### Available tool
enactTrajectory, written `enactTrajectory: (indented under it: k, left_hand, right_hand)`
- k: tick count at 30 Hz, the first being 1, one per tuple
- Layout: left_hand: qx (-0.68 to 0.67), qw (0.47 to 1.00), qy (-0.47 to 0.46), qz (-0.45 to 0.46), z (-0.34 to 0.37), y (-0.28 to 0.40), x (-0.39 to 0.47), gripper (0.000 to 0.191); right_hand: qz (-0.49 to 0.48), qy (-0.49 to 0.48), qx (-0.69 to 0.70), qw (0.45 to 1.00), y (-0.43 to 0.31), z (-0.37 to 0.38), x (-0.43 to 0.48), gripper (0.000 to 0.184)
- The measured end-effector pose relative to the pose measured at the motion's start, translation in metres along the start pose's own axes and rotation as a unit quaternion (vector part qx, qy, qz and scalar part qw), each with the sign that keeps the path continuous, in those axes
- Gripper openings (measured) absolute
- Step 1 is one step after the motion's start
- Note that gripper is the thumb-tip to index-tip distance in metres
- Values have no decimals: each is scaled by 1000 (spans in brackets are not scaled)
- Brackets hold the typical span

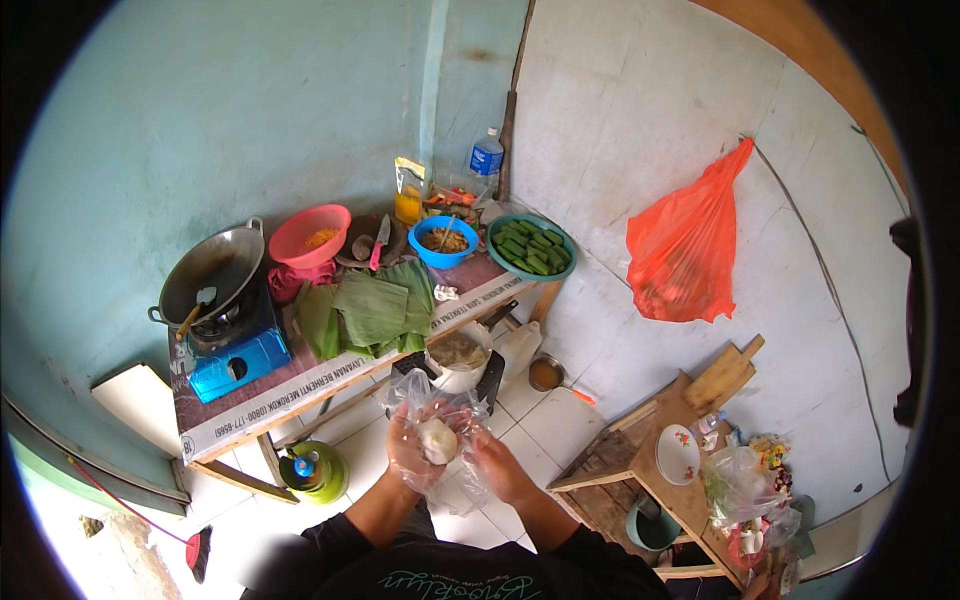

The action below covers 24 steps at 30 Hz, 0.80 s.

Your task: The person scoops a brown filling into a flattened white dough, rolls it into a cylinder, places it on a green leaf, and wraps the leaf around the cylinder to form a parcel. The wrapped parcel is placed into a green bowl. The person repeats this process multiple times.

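My left hand (411,450) cups a round, pale lump of dough or rice (437,441), with a clear plastic bag (417,484) around the hand. My right hand (495,459) touches the bag's plastic on the lump's right side. Just beyond my hands a pot (456,358) with pale food stands on a low stove. On the bench lie cut banana leaves (371,307). Behind them are a blue bowl (443,241) of brown filling with a spoon, a pink-handled knife (381,241) and a green basin (530,247) of green leaf-wrapped parcels.
A wok (214,274) sits on a blue gas stove (238,369) at the bench's left. Below stands a green gas cylinder (319,472). A saucepan (546,373) rests on the floor tiles. At right, a wooden table (660,442) holds a plate (677,454) and bags.
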<state>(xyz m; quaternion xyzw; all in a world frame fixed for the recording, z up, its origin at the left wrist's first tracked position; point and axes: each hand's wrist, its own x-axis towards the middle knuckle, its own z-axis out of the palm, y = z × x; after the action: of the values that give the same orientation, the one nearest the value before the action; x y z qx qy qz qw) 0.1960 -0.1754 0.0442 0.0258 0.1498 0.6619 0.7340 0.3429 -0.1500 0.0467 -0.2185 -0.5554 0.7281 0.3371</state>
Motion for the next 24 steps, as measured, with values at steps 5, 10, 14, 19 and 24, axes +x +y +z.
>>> enactTrajectory:
  k: [5, 10, 14, 19, 24]
  left_hand:
    - [13, 999, 38, 0, 0, -11, -1, 82]
    - [-6, 993, 37, -113, -19, -20, -16, 68]
    - [138, 988, 29, -66, -23, -24, -18, 50]
    - [94, 995, 17, -32, -10, -20, -29, 48]
    - [83, 995, 52, -33, -1, -8, -40, 54]
  right_hand:
    - [96, 115, 123, 981, 6, 5, -6, 52]
    - [101, 114, 117, 981, 10, -10, -10, 52]
    - [63, 41, 70, 995, 11, -20, -19, 56]
    - [66, 53, 54, 995, -7, -49, -34, 66]
    - [-10, 196, -184, 963, -28, -79, -7, 44]
